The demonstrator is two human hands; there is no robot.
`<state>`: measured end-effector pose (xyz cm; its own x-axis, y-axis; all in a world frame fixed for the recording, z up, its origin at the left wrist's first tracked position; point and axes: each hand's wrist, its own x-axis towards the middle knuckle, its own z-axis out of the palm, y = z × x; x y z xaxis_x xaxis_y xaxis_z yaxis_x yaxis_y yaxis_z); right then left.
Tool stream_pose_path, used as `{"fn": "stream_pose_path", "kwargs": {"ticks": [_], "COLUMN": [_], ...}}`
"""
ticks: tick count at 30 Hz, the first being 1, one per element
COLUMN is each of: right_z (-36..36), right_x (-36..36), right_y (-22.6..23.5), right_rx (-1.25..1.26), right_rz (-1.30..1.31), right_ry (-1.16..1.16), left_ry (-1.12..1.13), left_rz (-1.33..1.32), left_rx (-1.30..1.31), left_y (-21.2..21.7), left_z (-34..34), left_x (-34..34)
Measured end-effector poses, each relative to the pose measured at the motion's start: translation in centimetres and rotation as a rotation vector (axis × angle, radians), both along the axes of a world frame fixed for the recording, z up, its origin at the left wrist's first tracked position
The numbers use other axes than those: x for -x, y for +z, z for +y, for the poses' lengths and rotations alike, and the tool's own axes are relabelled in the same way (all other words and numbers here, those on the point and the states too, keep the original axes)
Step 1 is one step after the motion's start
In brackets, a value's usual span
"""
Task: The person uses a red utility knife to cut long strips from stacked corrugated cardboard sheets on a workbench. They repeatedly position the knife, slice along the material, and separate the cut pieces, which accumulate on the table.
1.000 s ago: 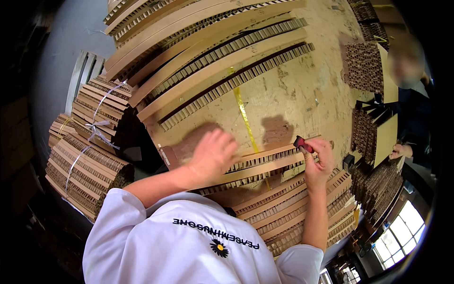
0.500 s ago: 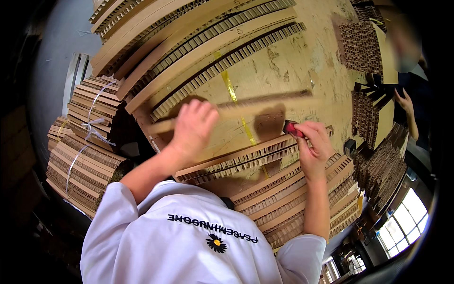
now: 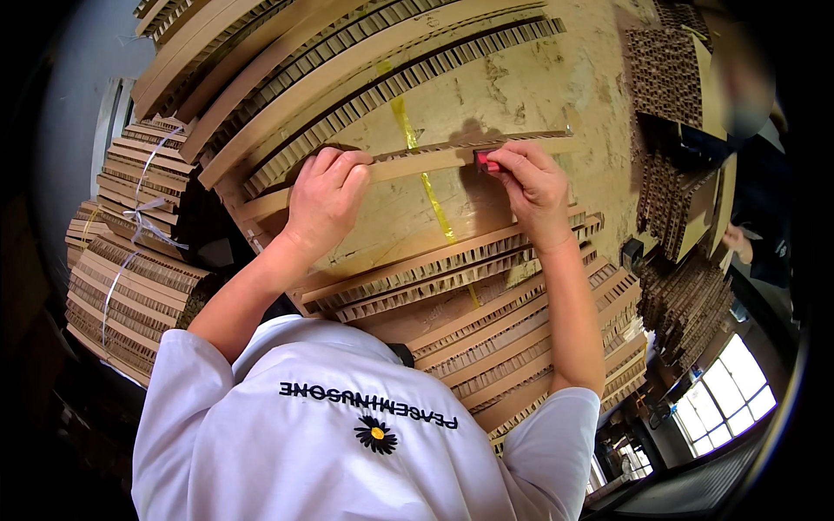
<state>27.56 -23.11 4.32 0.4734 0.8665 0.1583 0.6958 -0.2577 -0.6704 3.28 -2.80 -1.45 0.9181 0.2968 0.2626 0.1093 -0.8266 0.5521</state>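
Note:
A long honeycomb cardboard strip (image 3: 421,165) lies across the wooden worktop in front of me. My left hand (image 3: 330,198) is closed over its left part, fingers curled across the top edge. In my right hand (image 3: 537,184) is a small red-and-black hand tool (image 3: 488,161), pinched between thumb and fingers. Its dark end meets the strip right of the middle; the fingers hide most of the tool, so its exact kind is unclear. Nearer to me, two cardboard strips (image 3: 426,276) lie side by side, their honeycomb edges showing.
More honeycomb strips (image 3: 365,104) lie along the worktop's far side. Tied bundles (image 3: 143,187) stand at the left. A stack of strips (image 3: 521,339) lies near my right forearm. Honeycomb blocks (image 3: 665,78) line the right edge, where another person's hand (image 3: 738,244) shows.
My left hand, blurred before, now rests on the strip, which has come to a standstill. My right hand has moved left and away from me, bringing the red-and-black tool onto the strip.

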Motion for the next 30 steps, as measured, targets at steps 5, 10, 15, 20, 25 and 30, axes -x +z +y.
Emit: {"fn": "stream_pose_path", "kwargs": {"ticks": [5,10,15,20,25,30], "right_z": [0.9,1.2,1.3,1.6,1.3,1.4], "right_x": [-0.2,-0.3,-0.5,-1.1,-1.0,-0.8], "right_y": [0.4,0.7,0.5,0.5,0.2,0.2], "right_rx": [0.013,0.062,0.074,0.085,0.088,0.102], "right_rz": [-0.002,-0.091,-0.150,-0.289,-0.328,-0.310], "right_ry": [0.010,0.019,0.024,0.095,0.088,0.076], "left_ry": [0.005,0.020,0.020,0.019,0.005,0.003], "left_rz": [0.007,0.008,0.007,0.012,0.031,0.039], "left_rx": [-0.008,-0.024,-0.018,-0.009,0.005,0.086], "left_y": [0.2,0.2,0.3,0.2,0.2,0.9], "left_z": [0.1,0.0,0.0,0.1,0.1,0.1], "left_x": [0.1,-0.1,-0.1,-0.1,0.1,-0.2]}}
